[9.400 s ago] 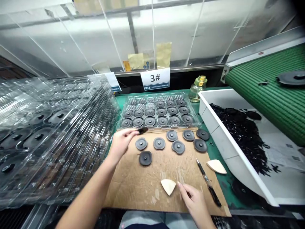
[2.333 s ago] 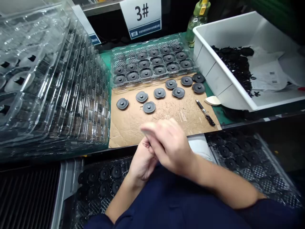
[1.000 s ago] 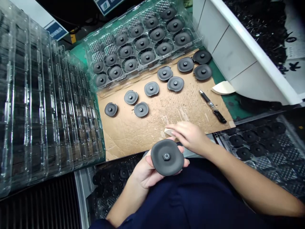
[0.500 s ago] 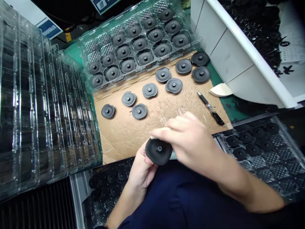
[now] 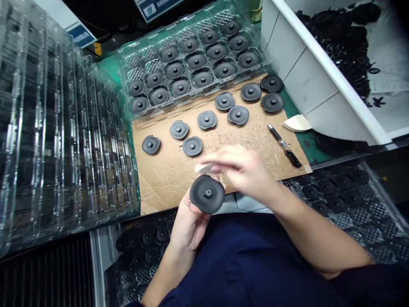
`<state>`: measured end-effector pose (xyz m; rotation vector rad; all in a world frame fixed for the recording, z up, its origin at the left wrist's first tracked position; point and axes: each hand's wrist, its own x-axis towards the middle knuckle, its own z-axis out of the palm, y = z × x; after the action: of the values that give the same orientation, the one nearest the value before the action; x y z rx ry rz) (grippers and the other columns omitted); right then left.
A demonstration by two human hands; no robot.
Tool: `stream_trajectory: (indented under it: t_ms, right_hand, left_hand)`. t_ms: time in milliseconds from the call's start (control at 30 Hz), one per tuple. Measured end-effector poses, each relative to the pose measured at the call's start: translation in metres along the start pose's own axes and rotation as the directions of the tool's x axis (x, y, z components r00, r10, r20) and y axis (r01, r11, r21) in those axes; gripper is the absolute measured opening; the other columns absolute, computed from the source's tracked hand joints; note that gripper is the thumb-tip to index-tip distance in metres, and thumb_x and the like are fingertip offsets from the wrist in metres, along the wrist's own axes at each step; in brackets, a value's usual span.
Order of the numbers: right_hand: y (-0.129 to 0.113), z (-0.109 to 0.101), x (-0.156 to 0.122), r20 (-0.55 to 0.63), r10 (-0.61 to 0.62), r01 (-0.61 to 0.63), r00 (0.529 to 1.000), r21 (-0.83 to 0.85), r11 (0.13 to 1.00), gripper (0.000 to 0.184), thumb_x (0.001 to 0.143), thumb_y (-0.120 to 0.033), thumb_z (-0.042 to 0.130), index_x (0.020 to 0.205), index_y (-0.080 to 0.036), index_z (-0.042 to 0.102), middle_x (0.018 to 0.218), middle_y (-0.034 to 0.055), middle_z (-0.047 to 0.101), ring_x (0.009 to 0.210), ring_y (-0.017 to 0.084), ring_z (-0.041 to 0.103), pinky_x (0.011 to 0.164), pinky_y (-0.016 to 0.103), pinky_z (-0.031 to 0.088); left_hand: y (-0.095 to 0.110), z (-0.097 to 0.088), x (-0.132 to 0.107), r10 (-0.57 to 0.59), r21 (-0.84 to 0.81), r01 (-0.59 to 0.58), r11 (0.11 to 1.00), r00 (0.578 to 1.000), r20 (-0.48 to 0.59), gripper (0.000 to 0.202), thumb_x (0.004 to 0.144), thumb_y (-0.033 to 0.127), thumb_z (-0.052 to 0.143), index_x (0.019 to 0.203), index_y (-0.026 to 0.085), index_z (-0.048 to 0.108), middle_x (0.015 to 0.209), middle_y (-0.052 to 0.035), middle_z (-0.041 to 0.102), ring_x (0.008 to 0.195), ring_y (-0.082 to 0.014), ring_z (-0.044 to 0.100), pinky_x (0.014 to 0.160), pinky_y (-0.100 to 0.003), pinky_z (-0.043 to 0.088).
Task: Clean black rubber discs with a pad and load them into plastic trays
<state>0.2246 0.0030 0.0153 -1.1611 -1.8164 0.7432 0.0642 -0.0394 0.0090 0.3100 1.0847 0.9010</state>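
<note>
- Head view. Left hand [image 5: 188, 221] cups a dark disc [image 5: 207, 194] from below, fingers curled round its edge, hub side up; disc sits just off the near edge of the cardboard [image 5: 166, 170], above the lap.
- Right hand [image 5: 246, 168], motion-blurred, is just beyond the disc, fingers pinched on a pale wedge [image 5: 203, 168] whose tip sticks out left; cannot tell whether the wedge touches the disc.
- Loose discs [image 5: 192, 146] lie in a ragged row across the far half of the cardboard, none stacked.
- Clear tray [image 5: 191, 64] beyond the cardboard, most pockets filled with discs; far left pockets empty.
- Knife [image 5: 284, 145] lies on the right of the cardboard; a second wedge [image 5: 297, 123] just right of it on the green mat, against the white bin [image 5: 306, 72].
- Bin holds black scraps.
- Stacked clear trays [image 5: 57, 128] fill the left.
- More filled trays [image 5: 335, 192] low on the right, near the lap.
</note>
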Motion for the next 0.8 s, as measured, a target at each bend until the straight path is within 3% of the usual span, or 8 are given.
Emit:
stream_trajectory:
  t_ms: [100, 233, 300, 400, 467, 567, 700, 800]
  right_hand:
    - [0.036, 0.009, -0.026, -0.011, 0.257, -0.256, 0.966, -0.116, 0.960, 0.024, 0.091, -0.017, 0.052, 0.107, -0.020, 0.069, 0.092, 0.0036, 0.070, 0.082, 0.016, 0.062, 0.071, 0.027, 0.042]
    - [0.054, 0.021, -0.059, 0.029, 0.268, -0.260, 0.963, -0.172, 0.950, 0.021, 0.089, -0.018, 0.054, 0.102, -0.020, 0.071, 0.084, 0.0044, 0.071, 0.077, 0.018, 0.063, 0.070, 0.030, 0.041]
    - [0.042, 0.018, -0.057, 0.017, 0.278, -0.270, 0.960, -0.181, 0.945, 0.021, 0.089, -0.018, 0.055, 0.102, -0.019, 0.071, 0.081, 0.0041, 0.070, 0.073, 0.017, 0.062, 0.067, 0.029, 0.042]
    - [-0.002, 0.007, -0.036, -0.097, 0.254, -0.267, 0.962, -0.144, 0.953, 0.025, 0.093, -0.022, 0.051, 0.111, -0.017, 0.067, 0.089, 0.0046, 0.070, 0.070, 0.014, 0.061, 0.063, 0.027, 0.044]
    - [-0.037, 0.004, -0.024, -0.200, 0.107, -0.131, 0.974, -0.107, 0.986, 0.024, 0.093, -0.021, 0.050, 0.111, -0.013, 0.066, 0.095, 0.0065, 0.071, 0.076, 0.015, 0.062, 0.068, 0.027, 0.046]
    - [-0.074, 0.007, -0.021, -0.102, -0.137, 0.127, 0.985, -0.103, 0.987, 0.024, 0.093, -0.014, 0.046, 0.105, -0.009, 0.066, 0.089, 0.0082, 0.072, 0.078, 0.016, 0.063, 0.075, 0.030, 0.047]
    - [-0.082, 0.009, -0.023, 0.192, -0.034, 0.042, 0.981, -0.037, 0.998, 0.020, 0.091, -0.013, 0.049, 0.096, -0.014, 0.068, 0.084, 0.0039, 0.071, 0.074, 0.014, 0.062, 0.069, 0.025, 0.046]
    - [-0.079, 0.009, -0.019, 0.018, -0.119, 0.121, 0.993, -0.148, 0.982, 0.025, 0.092, -0.013, 0.044, 0.101, -0.010, 0.067, 0.086, 0.0073, 0.070, 0.075, 0.016, 0.061, 0.071, 0.030, 0.045]
  left_hand:
    - [0.006, -0.004, -0.004, -0.030, -0.119, 0.038, 0.992, 0.997, 0.074, 0.059, 0.048, 0.045, 0.086, 0.101, 0.025, 0.069, 0.104, -0.0012, 0.072, 0.090, -0.0185, 0.070, 0.086, -0.026, 0.055]
    - [0.008, -0.008, -0.009, -0.028, -0.164, 0.044, 0.985, 0.995, 0.094, 0.059, 0.049, 0.041, 0.086, 0.103, 0.026, 0.069, 0.106, 0.0003, 0.073, 0.091, -0.0172, 0.070, 0.087, -0.023, 0.054]
    - [0.007, -0.007, -0.012, -0.029, -0.164, 0.046, 0.985, 0.994, 0.104, 0.058, 0.050, 0.040, 0.086, 0.104, 0.026, 0.069, 0.107, 0.0007, 0.073, 0.092, -0.0176, 0.070, 0.087, -0.024, 0.055]
    - [0.004, -0.004, -0.017, -0.007, -0.167, 0.027, 0.986, 0.993, 0.118, 0.057, 0.052, 0.039, 0.087, 0.104, 0.027, 0.068, 0.106, 0.0013, 0.073, 0.089, -0.0167, 0.071, 0.085, -0.024, 0.055]
    - [0.003, -0.004, -0.019, 0.002, -0.151, 0.016, 0.988, 0.994, 0.113, 0.059, 0.052, 0.036, 0.088, 0.107, 0.025, 0.067, 0.101, 0.0005, 0.073, 0.089, -0.0165, 0.070, 0.081, -0.022, 0.056]
    - [0.002, -0.007, -0.020, -0.003, -0.104, 0.015, 0.994, 0.993, 0.119, 0.069, 0.052, 0.034, 0.089, 0.115, 0.023, 0.063, 0.096, -0.0022, 0.074, 0.093, -0.0186, 0.069, 0.079, -0.022, 0.056]
    - [0.003, -0.012, -0.021, 0.026, -0.091, -0.016, 0.996, 0.994, 0.107, 0.068, 0.050, 0.033, 0.089, 0.112, 0.024, 0.063, 0.103, -0.0030, 0.072, 0.099, -0.0205, 0.067, 0.082, -0.026, 0.056]
    - [0.003, -0.006, -0.026, 0.010, -0.101, 0.005, 0.995, 0.990, 0.141, 0.057, 0.047, 0.029, 0.091, 0.097, 0.019, 0.067, 0.093, -0.0031, 0.073, 0.105, -0.0245, 0.065, 0.083, -0.027, 0.056]
